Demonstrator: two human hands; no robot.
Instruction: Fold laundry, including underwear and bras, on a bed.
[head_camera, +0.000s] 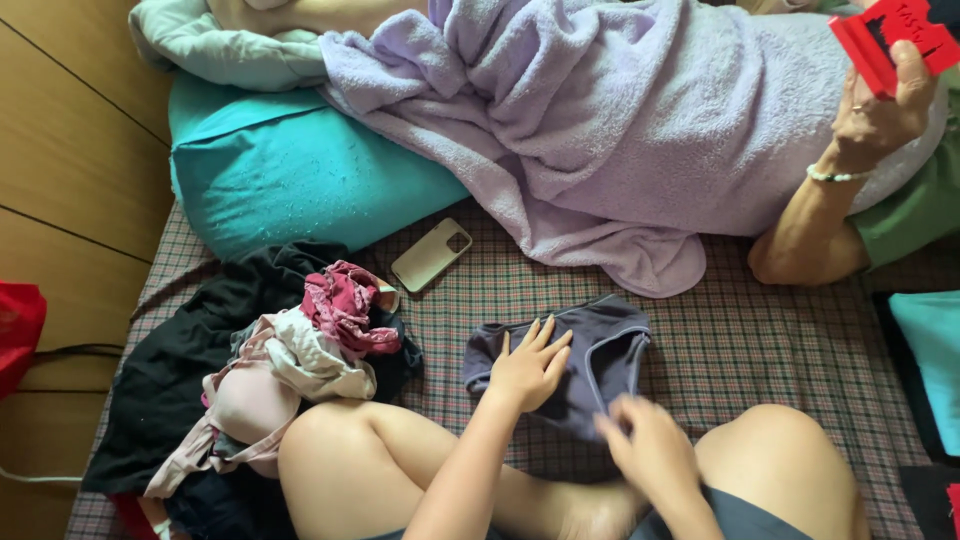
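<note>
On the checked sheet (720, 350), right in front of the crossed legs, lie grey briefs (590, 355), spread fairly flat. Left hand (528, 368) is pressed palm-down on their left half, fingers straight and spread, so it's pinning them rather than gripping. Right hand (650, 450) is at the lower edge of the briefs, a bit blurry, fingers curled; looks like a pinch on the fabric but I can't tell for sure. Left of that there's a clothes pile (270, 380), black, pink and white stuff. A phone (431, 254) lies face-down past the briefs, near a teal pillow (290, 170). Someone else lies under a lilac towel (620, 130), holding up a red card (895, 40)
</note>
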